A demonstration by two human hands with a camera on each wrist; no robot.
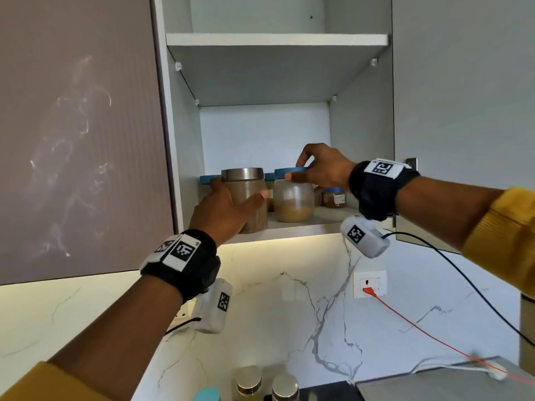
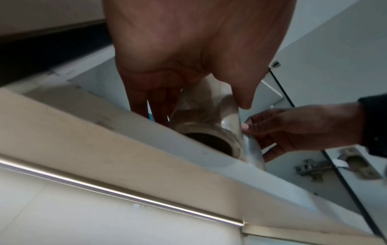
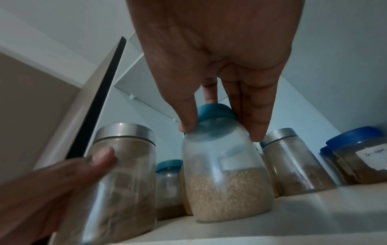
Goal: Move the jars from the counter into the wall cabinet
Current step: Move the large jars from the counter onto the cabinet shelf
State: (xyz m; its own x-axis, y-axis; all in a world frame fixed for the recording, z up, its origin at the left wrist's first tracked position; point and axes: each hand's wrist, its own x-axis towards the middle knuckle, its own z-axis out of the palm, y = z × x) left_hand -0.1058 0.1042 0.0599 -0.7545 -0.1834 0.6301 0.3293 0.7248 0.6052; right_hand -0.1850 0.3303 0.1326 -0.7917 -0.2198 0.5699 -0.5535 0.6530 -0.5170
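Note:
A glass jar with a steel lid [image 1: 246, 195] holding brown powder stands at the front left of the wall cabinet's bottom shelf [image 1: 289, 228]. My left hand [image 1: 228, 204] grips its side, thumb on the front [image 3: 102, 157]; the jar's base [image 2: 209, 140] overhangs the shelf edge. Beside it stands a frosted jar with a teal lid [image 1: 293, 195], half full of beige grains [image 3: 226, 190]. My right hand [image 1: 315, 169] pinches it at the lid [image 3: 215, 112] from above. More jars stand behind them.
Behind stand a teal-lidded jar [image 3: 168, 182], a steel-lidded jar [image 3: 293, 165] and blue-lidded labelled jars [image 3: 360, 159]. The cabinet door [image 1: 463, 111] hangs open at right. On the counter below are two steel-lidded jars [image 1: 249, 382] and a teal lid [image 1: 207, 395]. Cables cross the marble backsplash.

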